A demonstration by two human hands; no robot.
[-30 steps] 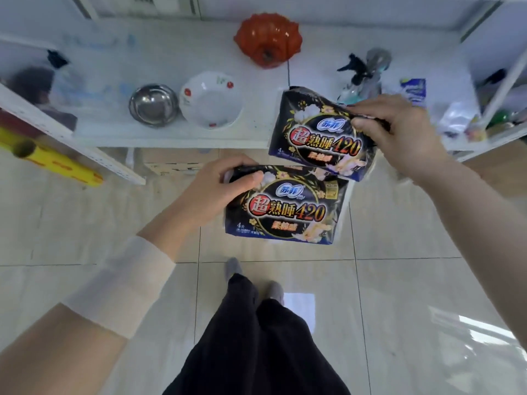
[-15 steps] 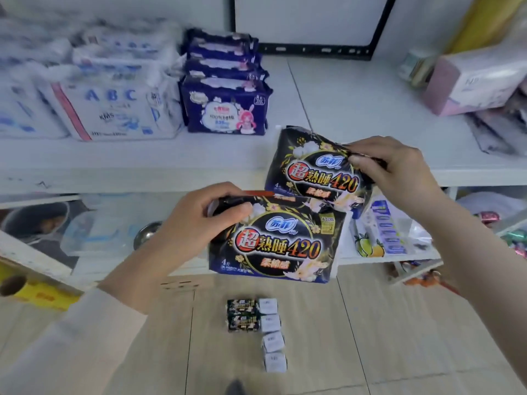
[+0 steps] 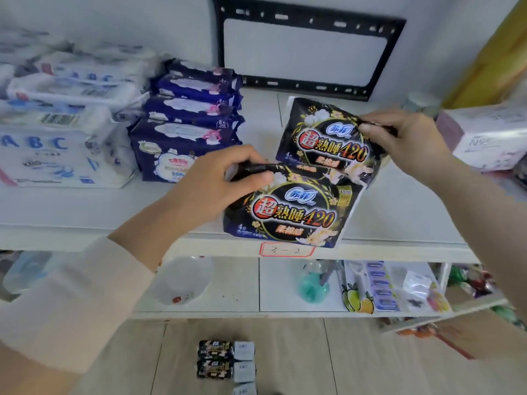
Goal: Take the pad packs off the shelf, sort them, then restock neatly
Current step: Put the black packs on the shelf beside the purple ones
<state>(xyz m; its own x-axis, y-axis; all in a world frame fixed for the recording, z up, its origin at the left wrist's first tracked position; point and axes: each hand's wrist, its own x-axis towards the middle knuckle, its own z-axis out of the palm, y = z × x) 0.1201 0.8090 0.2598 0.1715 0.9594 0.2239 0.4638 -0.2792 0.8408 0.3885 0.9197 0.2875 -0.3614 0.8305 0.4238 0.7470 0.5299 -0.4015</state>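
I hold two black pad packs printed "420". My left hand point(image 3: 219, 183) grips the top edge of the nearer black pack point(image 3: 291, 215), which hangs over the front edge of the white shelf point(image 3: 85, 209). My right hand point(image 3: 405, 141) pinches the upper right corner of the farther black pack point(image 3: 325, 141), held above the shelf board. The two packs overlap slightly. A stack of dark blue pad packs point(image 3: 185, 129) stands on the shelf to the left. Beside it lie white "ABC" packs point(image 3: 57, 143).
A black metal frame point(image 3: 308, 49) leans against the back wall. A pink and white box point(image 3: 484, 135) stands at the shelf's right. The lower shelf holds a bowl point(image 3: 182, 283), a teal spray bottle point(image 3: 313, 286) and packets. Small packs point(image 3: 225, 360) lie on the floor.
My view has risen from the floor and lower shelf to the pad shelf. Both hands have carried the black packs up and forward over that shelf.
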